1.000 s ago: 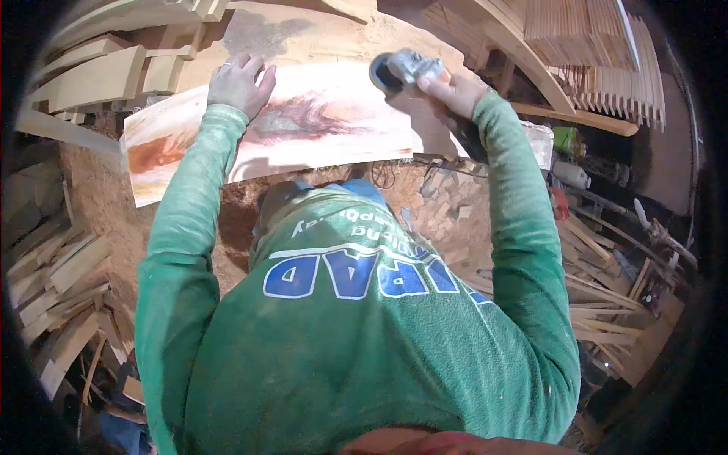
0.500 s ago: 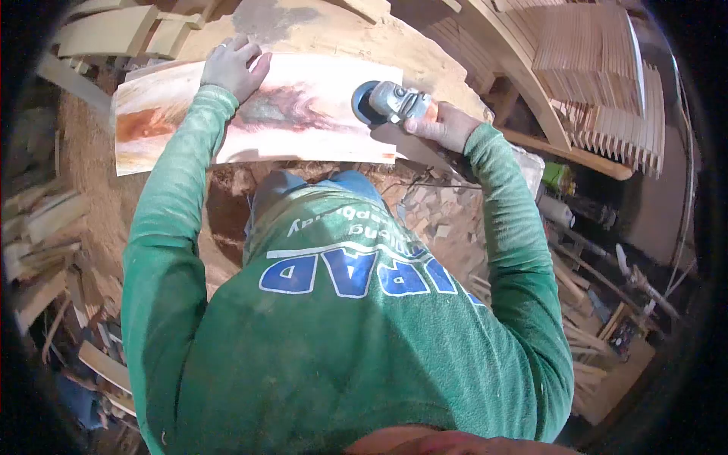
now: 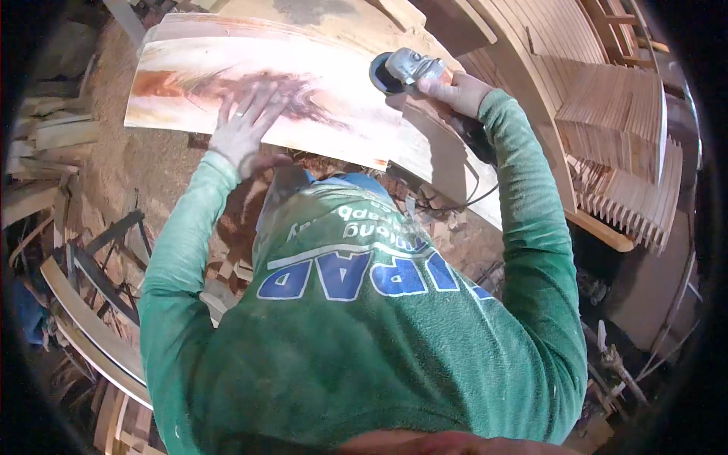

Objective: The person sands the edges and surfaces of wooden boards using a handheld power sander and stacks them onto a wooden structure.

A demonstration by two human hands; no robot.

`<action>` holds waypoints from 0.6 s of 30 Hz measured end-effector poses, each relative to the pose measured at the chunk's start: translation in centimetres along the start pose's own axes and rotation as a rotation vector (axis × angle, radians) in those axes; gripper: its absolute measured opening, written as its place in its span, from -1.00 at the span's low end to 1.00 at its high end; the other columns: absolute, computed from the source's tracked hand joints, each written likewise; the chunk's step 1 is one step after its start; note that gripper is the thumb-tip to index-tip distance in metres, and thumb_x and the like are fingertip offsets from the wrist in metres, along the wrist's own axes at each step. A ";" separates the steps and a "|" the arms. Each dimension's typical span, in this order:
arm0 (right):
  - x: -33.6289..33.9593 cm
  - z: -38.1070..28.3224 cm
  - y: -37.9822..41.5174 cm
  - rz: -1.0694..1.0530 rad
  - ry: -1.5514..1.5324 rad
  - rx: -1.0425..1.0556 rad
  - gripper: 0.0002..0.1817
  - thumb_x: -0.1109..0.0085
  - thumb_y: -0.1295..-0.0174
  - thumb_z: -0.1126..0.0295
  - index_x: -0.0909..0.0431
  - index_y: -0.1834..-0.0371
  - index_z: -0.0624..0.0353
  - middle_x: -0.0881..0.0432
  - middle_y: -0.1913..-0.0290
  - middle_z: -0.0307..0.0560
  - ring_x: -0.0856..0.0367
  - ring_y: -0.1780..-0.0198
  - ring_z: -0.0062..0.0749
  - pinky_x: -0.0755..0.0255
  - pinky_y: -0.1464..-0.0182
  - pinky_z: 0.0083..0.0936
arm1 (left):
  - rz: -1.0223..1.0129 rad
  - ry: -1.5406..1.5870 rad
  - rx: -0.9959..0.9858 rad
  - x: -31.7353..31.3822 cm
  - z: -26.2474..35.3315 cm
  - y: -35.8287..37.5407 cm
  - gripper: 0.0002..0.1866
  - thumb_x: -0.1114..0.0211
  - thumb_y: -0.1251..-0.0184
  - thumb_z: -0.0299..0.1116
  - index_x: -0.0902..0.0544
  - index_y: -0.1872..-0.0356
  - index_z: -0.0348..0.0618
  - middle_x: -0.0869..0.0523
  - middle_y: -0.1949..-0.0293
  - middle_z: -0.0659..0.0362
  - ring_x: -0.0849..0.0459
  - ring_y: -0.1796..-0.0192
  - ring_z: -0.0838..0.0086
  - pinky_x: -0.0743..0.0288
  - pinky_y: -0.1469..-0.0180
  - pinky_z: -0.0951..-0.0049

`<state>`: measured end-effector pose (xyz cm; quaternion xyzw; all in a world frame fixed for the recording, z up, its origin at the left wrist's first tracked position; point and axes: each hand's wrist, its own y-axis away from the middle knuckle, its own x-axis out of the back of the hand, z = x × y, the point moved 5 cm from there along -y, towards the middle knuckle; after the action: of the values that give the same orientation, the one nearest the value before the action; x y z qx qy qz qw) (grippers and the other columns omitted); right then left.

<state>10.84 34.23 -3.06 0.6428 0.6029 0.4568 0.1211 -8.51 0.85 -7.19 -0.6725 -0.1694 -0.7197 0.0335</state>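
A pale wooden board with a reddish-brown grain figure lies across the bench in front of me. My left hand rests with spread fingers over the board's near edge, the thumb hanging below that edge. My right hand is wrapped round the body of an angle grinder, at the board's right end. The grinder's dark round disc faces left and sits over or on the board's upper right; contact cannot be made out. Part of the grinder's body is hidden by my hand.
Stacks of thin curved wooden pieces stand at the right, beside a long beam. A dark cord loops under my right forearm. Curved wood offcuts lie at the lower left, and sawdust covers the floor.
My left hand has moved from the board's far edge to its near edge. My right hand, still on the grinder, has shifted slightly right and up in view. The view itself has turned somewhat.
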 end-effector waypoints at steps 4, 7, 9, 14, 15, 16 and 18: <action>-3.6 -1.4 2.6 -0.116 0.064 -0.031 -0.09 -0.34 -0.16 -0.36 -0.56 -0.27 0.28 -0.69 0.04 -0.01 -0.62 0.02 -0.38 -0.55 -0.04 -0.34 | 0.134 -0.024 0.152 -2.6 -2.3 1.8 0.12 -0.52 -0.02 -0.30 -0.11 -0.66 0.27 -0.04 -0.69 0.23 -0.05 -0.69 0.26 0.11 -0.64 -0.04; -8.3 -3.6 4.4 -0.222 0.048 0.238 -0.25 -0.36 -0.18 -0.26 -0.61 -0.22 0.13 -0.72 -0.04 -0.06 -0.63 -0.08 -0.31 -0.47 -0.23 -0.34 | 0.213 -0.039 0.266 -3.6 -2.3 1.0 0.02 -0.41 -0.08 -0.36 -0.17 -0.64 0.33 -0.08 -0.69 0.33 -0.12 -0.67 0.34 0.08 -0.63 -0.01; -9.9 -4.1 4.9 -0.300 0.174 0.205 -0.21 -0.33 -0.14 -0.33 -0.64 -0.21 0.12 -0.73 -0.06 0.05 -0.65 -0.14 -0.16 -0.45 -0.28 -0.28 | 0.244 -0.063 0.302 -4.3 -2.3 0.9 -0.04 -0.34 -0.16 -0.36 -0.17 -0.64 0.37 -0.09 -0.69 0.37 -0.12 -0.67 0.40 0.11 -0.62 0.00; -6.8 -4.3 3.7 -0.146 0.177 0.184 -0.06 -0.33 0.00 -0.49 -0.69 -0.17 0.16 -0.74 -0.05 0.20 -0.70 -0.11 -0.03 -0.49 -0.25 -0.23 | 0.262 -0.141 0.293 -5.7 -2.7 0.7 -0.11 -0.25 -0.27 -0.36 -0.16 -0.64 0.45 -0.06 -0.70 0.39 -0.10 -0.68 0.43 0.18 -0.61 -0.04; -5.5 -3.6 2.6 -0.111 0.195 0.136 -0.04 -0.30 -0.03 -0.49 -0.66 -0.19 0.19 -0.73 -0.05 0.18 -0.69 -0.11 -0.06 -0.48 -0.25 -0.24 | 0.233 -0.163 0.288 -5.6 -2.8 0.7 -0.11 -0.25 -0.26 -0.37 -0.17 -0.63 0.46 -0.06 -0.69 0.39 -0.09 -0.68 0.42 0.18 -0.61 -0.05; -4.0 -2.8 1.3 -0.077 0.213 0.088 -0.02 -0.26 -0.06 -0.49 -0.64 -0.22 0.23 -0.73 -0.06 0.16 -0.67 -0.11 -0.09 -0.48 -0.25 -0.25 | 0.203 -0.186 0.283 -5.4 -2.6 0.6 -0.11 -0.25 -0.26 -0.38 -0.18 -0.63 0.47 -0.07 -0.69 0.38 -0.09 -0.68 0.41 0.18 -0.61 -0.06; -2.0 -2.0 -0.4 0.056 0.221 0.072 0.02 -0.18 -0.09 -0.54 -0.63 -0.20 0.28 -0.74 0.06 0.08 -0.68 0.03 -0.20 -0.54 -0.09 -0.29 | 0.157 -0.189 0.281 -5.0 -2.2 0.8 -0.11 -0.25 -0.26 -0.41 -0.19 -0.62 0.48 -0.07 -0.69 0.37 -0.08 -0.69 0.38 0.17 -0.60 -0.09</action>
<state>9.45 31.75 -3.11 0.6090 0.6105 0.5061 0.0180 -9.95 -1.48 -11.98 -0.7368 -0.2179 -0.6179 0.1671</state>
